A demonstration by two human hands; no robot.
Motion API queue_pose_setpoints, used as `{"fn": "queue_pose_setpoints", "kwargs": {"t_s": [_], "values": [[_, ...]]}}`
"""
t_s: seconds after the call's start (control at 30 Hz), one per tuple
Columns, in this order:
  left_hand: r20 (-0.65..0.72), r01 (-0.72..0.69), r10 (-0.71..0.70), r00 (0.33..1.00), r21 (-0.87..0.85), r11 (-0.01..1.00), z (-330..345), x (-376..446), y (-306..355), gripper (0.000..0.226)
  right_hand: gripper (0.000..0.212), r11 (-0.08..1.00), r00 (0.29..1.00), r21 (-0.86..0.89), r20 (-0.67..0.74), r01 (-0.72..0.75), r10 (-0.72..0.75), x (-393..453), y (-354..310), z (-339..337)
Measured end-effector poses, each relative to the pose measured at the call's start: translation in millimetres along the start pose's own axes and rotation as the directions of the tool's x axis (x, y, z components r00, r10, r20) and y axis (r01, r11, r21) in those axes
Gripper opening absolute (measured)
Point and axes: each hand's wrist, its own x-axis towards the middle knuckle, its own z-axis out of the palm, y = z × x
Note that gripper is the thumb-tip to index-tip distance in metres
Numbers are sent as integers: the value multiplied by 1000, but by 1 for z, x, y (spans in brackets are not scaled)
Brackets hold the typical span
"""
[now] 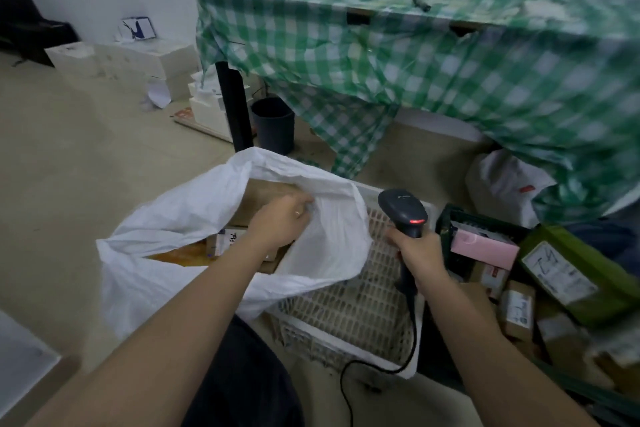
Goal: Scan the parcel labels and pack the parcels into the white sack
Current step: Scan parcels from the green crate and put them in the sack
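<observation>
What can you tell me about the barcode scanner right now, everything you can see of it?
The barcode scanner is a dark grey, plastic-looking handheld with a bulky head and a slim handle. A red light glows at its window. It stands roughly upright over the white slatted crate, right of the white sack. The right hand grips the handle, fingers curled round it. A black cable runs from the handle's base down across the crate's rim to the floor.
</observation>
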Motion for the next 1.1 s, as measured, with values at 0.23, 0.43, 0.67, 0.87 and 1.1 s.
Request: {"fn": "queue_pose_setpoints", "kwargs": {"t_s": [0.23, 0.43, 0.67, 0.87, 1.1], "values": [[135, -175, 182, 974, -58, 983, 80, -7, 88, 39, 15, 986, 981, -2, -98, -166, 165, -28, 63, -114], [325, -225, 233, 917, -64, 972, 174, -4, 147, 39, 17, 967, 922, 85, -292, -242, 256, -22, 106, -199], [477, -258, 235, 847, -17, 966, 280, 31, 168, 32, 5, 954, 901, 183, -325, -238, 288, 38, 131, -235], [612, -218, 229, 757, -94, 971, 364, 73, 165, 37, 7, 938, 911, 251, -278, -238, 305, 88, 151, -237], [644, -231, 24, 765, 239, 943, 416, 108, 164, 101, 6, 922, 919, 272, -206, -277, 337, 105, 169, -244]]}}
